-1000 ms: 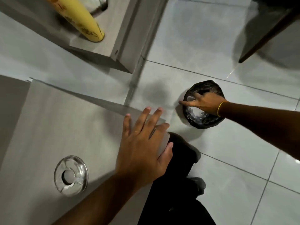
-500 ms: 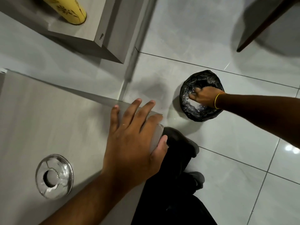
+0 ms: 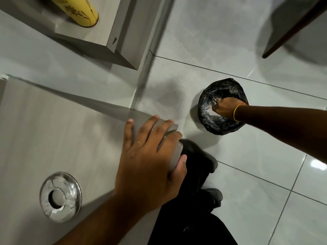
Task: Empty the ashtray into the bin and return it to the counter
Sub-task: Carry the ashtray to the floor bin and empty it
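Observation:
A small bin (image 3: 223, 129) lined with a black bag stands on the tiled floor right of the counter (image 3: 53, 129). My right hand (image 3: 225, 109), a yellow band on its wrist, reaches down inside the bin's mouth, fingers closed on a pale glassy piece that looks like the ashtray bowl (image 3: 213, 103); most of it is hidden. A round silver ashtray top (image 3: 61, 193) with a centre hole lies on the counter at the lower left. My left hand (image 3: 148, 156) lies flat on the counter's corner, fingers spread, thumb over the edge.
A yellow cylinder (image 3: 83, 9) stands on a grey shelf (image 3: 106, 36) at the top left. My dark shoes (image 3: 198, 156) and trousers are below the counter corner. A dark wooden furniture edge (image 3: 292, 27) crosses the top right. Glossy floor tiles surround the bin.
My right hand has dropped from above the bin's rim down into the liner. My left hand has settled onto the counter corner. The camera has shifted a little.

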`<state>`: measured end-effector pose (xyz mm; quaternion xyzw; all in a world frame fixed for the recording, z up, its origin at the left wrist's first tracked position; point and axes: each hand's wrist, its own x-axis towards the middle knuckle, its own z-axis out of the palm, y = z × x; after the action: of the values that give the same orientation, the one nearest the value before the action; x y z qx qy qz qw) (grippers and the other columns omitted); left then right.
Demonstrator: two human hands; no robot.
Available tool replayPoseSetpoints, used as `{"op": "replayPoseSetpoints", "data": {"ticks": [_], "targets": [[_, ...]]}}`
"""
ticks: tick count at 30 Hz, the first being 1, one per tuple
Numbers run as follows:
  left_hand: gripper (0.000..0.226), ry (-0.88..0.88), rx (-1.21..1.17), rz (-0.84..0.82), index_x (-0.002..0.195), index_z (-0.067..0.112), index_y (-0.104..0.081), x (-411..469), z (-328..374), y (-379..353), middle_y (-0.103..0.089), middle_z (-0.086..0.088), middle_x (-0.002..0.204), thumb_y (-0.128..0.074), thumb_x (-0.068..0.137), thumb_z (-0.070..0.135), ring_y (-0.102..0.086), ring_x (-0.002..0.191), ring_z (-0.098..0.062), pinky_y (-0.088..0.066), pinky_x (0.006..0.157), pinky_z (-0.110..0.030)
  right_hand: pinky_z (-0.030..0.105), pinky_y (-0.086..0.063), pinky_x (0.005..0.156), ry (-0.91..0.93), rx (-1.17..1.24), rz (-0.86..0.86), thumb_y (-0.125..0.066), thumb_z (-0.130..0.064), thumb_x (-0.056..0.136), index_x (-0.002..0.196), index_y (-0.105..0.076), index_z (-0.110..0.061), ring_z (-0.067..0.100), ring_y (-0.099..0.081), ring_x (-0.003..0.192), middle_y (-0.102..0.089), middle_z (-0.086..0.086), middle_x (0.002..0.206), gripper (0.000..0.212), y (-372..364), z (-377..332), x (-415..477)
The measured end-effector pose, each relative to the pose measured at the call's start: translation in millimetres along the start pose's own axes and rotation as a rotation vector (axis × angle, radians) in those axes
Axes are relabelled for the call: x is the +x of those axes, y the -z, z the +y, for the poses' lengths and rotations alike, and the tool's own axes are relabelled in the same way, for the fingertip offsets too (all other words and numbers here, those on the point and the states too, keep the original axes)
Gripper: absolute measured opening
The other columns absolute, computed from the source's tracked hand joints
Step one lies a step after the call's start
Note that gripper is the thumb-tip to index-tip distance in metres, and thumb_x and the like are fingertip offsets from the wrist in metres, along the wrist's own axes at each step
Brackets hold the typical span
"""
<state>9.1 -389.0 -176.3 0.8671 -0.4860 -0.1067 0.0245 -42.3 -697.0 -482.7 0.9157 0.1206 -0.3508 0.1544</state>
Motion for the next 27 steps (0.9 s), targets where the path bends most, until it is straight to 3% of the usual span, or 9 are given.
{"op": "replayPoseSetpoints", "data": {"ticks": [4,8,11,13,16,18,20,24,27], "targets": [[0.045,0.026,-0.020,-0.028,0.128,0.023,-0.070,2,-1,0,-0.067,-0.003,0.148,-0.063,0.092,0.048,-0.053,0.148,-0.030,-0.022,0.129,-0.068,0.036,-0.051,0.059,0.020,0.065,0.056,-0.042,-0.004,0.103,0.159,-0.004,-0.035,0.030,-0.059,0.071,-0.057,0.026,0.125,0.074,-8,2,9],[0.044,0.029,-0.025,-0.048,0.127,0.025,-0.068,0,-2,0,-0.068,-0.003,0.145,-0.064,0.091,0.050,-0.056,0.144,-0.030,-0.021,0.130,-0.066,0.036,-0.060,0.072,-0.028,0.028,0.042,-0.044,-0.005,0.103,0.145,-0.045,-0.010,0.031,-0.073,0.095,-0.061,0.019,0.125,0.042,-10,-2,13],[0.043,0.018,-0.042,-0.032,0.124,0.023,-0.069,-1,-2,1,-0.069,-0.003,0.142,-0.066,0.091,0.049,-0.057,0.142,-0.030,-0.021,0.129,-0.066,0.037,-0.057,0.064,-0.100,0.155,0.091,-0.048,-0.011,0.101,0.155,-0.031,-0.017,0.033,-0.074,0.088,-0.060,0.020,0.121,0.057,-16,3,13],[0.043,0.024,-0.052,-0.035,0.123,0.022,-0.069,1,-1,4,-0.069,-0.003,0.141,-0.068,0.089,0.048,-0.057,0.141,-0.031,-0.021,0.129,-0.066,0.039,-0.049,0.060,-0.184,0.347,0.102,-0.054,-0.019,0.100,0.158,-0.025,-0.027,0.039,-0.073,0.086,-0.058,0.021,0.116,0.065,-16,8,10],[0.044,0.023,-0.069,-0.044,0.124,0.021,-0.069,2,0,5,-0.069,-0.004,0.139,-0.068,0.088,0.048,-0.057,0.141,-0.032,-0.023,0.129,-0.066,0.047,-0.059,0.076,-0.435,0.778,0.141,-0.063,-0.034,0.095,0.146,-0.042,-0.022,0.050,-0.070,0.089,-0.063,0.029,0.110,0.056,-4,17,-9],[0.044,0.014,-0.071,-0.048,0.124,0.020,-0.069,2,-2,5,-0.069,-0.004,0.137,-0.067,0.090,0.048,-0.058,0.139,-0.033,-0.026,0.127,-0.067,0.051,-0.057,0.091,-0.598,1.043,0.092,-0.075,-0.028,0.086,0.143,-0.047,-0.019,0.052,-0.067,0.104,-0.065,0.031,0.119,0.064,7,22,-30],[0.044,0.018,-0.079,-0.082,0.124,0.021,-0.068,0,-1,7,-0.067,-0.004,0.138,-0.065,0.092,0.050,-0.056,0.141,-0.033,-0.026,0.128,-0.066,0.048,-0.054,0.095,-0.713,1.249,0.018,-0.079,-0.023,0.074,0.147,-0.049,-0.023,0.050,-0.065,0.111,-0.068,0.030,0.121,0.079,19,21,-55],[0.046,0.055,-0.106,-0.160,0.129,0.023,-0.063,4,1,17,-0.059,-0.007,0.145,-0.062,0.093,0.051,-0.049,0.144,-0.036,-0.022,0.129,-0.065,0.051,-0.064,0.082,-0.915,1.650,0.093,-0.081,-0.015,0.054,0.100,-0.072,-0.027,0.040,-0.076,0.084,-0.079,0.020,0.091,0.048,41,11,-113],[0.050,0.068,-0.077,-0.205,0.135,0.025,-0.060,4,3,23,-0.056,-0.011,0.151,-0.057,0.094,0.052,-0.047,0.144,-0.039,-0.022,0.128,-0.067,0.060,-0.065,0.071,-0.946,1.913,0.266,-0.076,-0.001,0.073,0.098,-0.074,-0.023,0.036,-0.071,0.067,-0.075,0.029,0.092,0.033,98,-2,-166]]}}
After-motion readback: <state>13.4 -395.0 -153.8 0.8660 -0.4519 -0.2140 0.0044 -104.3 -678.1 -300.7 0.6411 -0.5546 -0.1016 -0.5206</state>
